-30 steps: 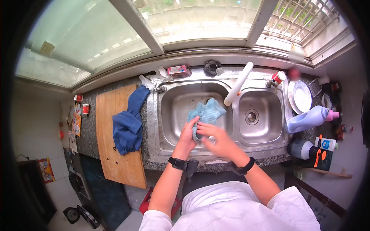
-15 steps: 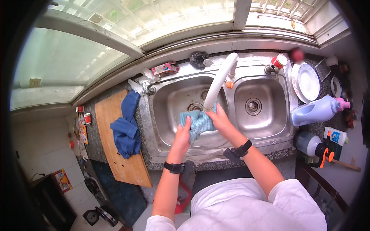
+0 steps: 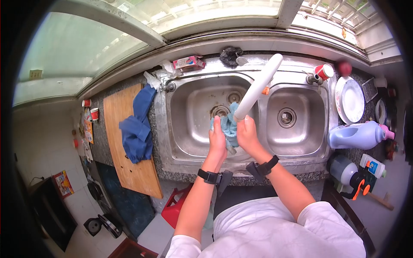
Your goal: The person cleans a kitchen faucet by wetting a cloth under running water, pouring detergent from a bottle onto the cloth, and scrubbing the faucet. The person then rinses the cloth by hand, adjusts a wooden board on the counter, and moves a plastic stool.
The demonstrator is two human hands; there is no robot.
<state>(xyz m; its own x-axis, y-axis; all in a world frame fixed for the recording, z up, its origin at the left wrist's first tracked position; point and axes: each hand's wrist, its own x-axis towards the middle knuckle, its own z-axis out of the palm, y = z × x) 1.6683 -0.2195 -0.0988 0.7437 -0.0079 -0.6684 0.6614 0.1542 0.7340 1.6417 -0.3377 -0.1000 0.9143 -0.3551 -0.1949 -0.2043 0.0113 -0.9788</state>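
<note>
A light blue dishcloth (image 3: 231, 131) is bunched between my two hands, under the white faucet spout (image 3: 260, 88) and over the larger left basin (image 3: 189, 112) of the steel sink. My left hand (image 3: 218, 139) grips the cloth's left side, thumb pointing up. On its right side, my right hand (image 3: 248, 135) is closed round the cloth, close to the spout's end. A short end of cloth hangs below, between my wrists. Whether water runs from the spout I cannot tell.
Left of the sink, a dark blue cloth (image 3: 137, 137) lies on a wooden cutting board (image 3: 114, 107). White plates (image 3: 352, 101), a purple detergent bottle (image 3: 357, 135) and a spray bottle (image 3: 344, 170) stand at the right. The smaller right basin (image 3: 301, 135) adjoins the left one.
The dishcloth was spread wider and is now gathered into a narrow bunch. My hands have come closer together. The whole view has shifted somewhat.
</note>
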